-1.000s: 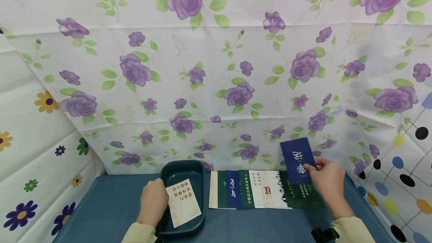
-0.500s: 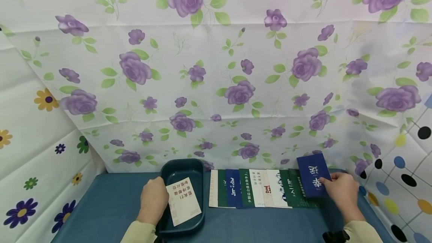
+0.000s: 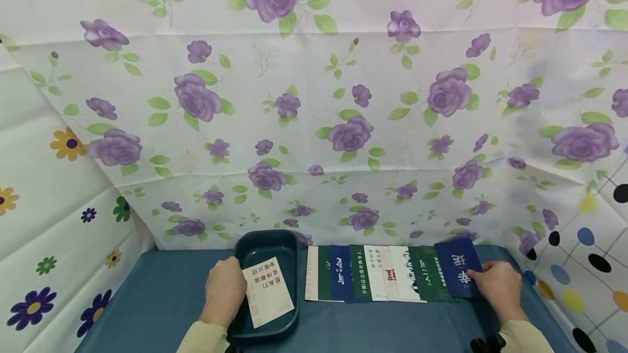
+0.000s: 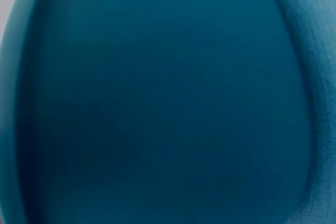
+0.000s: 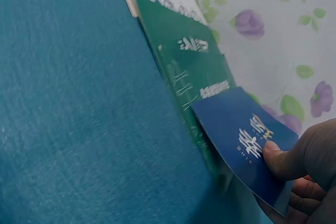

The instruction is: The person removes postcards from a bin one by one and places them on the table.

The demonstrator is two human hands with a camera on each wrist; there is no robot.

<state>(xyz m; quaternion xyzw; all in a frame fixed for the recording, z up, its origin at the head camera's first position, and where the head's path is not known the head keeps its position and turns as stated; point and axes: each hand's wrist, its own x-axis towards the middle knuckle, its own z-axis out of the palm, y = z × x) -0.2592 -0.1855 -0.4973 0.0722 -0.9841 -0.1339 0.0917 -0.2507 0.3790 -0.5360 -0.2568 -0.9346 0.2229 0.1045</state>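
Note:
My right hand [image 3: 501, 287] pinches a dark blue card [image 3: 458, 267] with white characters, thumb on its face and fingers beneath. In the right wrist view the blue card [image 5: 244, 140] overlaps the end of a row of cards, its near edge tilted up off the green card [image 5: 197, 77]. The row of overlapping cards [image 3: 378, 274], green, blue and white, lies along the table's back. With curled fingers my left hand [image 3: 224, 290] grips the left rim of a dark teal tray [image 3: 272, 238]. A cream card [image 3: 269, 293] with printed characters lies slanted inside that tray.
A blue cloth [image 3: 373, 326] covers the table. Behind the cards rises a white curtain [image 3: 304, 124] with purple roses, and patterned side sheets stand at left [image 3: 59, 244] and right [image 3: 589, 266]. The left wrist view is filled by the tray's dark wall [image 4: 168, 98].
My right hand has carried the blue card rightward and down, from above the row onto its right end. The left hand and the tray have stayed put.

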